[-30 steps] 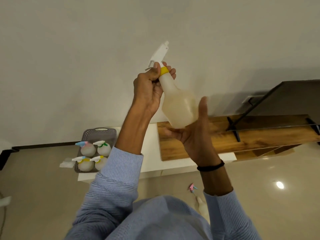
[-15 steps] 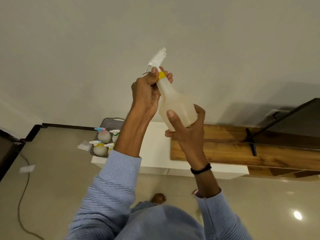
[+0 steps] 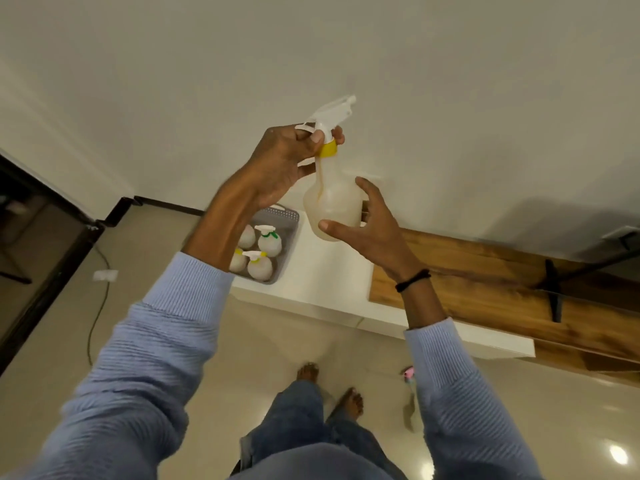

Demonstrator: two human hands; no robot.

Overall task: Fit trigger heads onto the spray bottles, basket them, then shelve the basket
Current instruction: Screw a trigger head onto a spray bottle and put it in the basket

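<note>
Basket: one grey perforated basket (image 3: 290, 220) at the far-left end of the white table (image 3: 325, 275).
Basket contents: four basketed bottles (image 3: 269, 244), upright and packed together. The two on the right show white heads, one with a green collar and one with a yellow. The two on the left are partly hidden behind the left forearm.
Held bottle: one translucent spray bottle (image 3: 332, 202), raised before the wall, above the table and right of the basket.
Trigger head: one white trigger head (image 3: 333, 114) on a yellow collar (image 3: 328, 149) at the bottle's neck.
Left hand (image 3: 280, 161): clamped round the head's stem just above the collar.
Right hand (image 3: 375, 230): thumb and spread fingers curved round the bottle's lower body.
Floor: one pink-topped item (image 3: 408, 371) by the right sleeve, too blurred to tell.
Bottle count: five.
</note>
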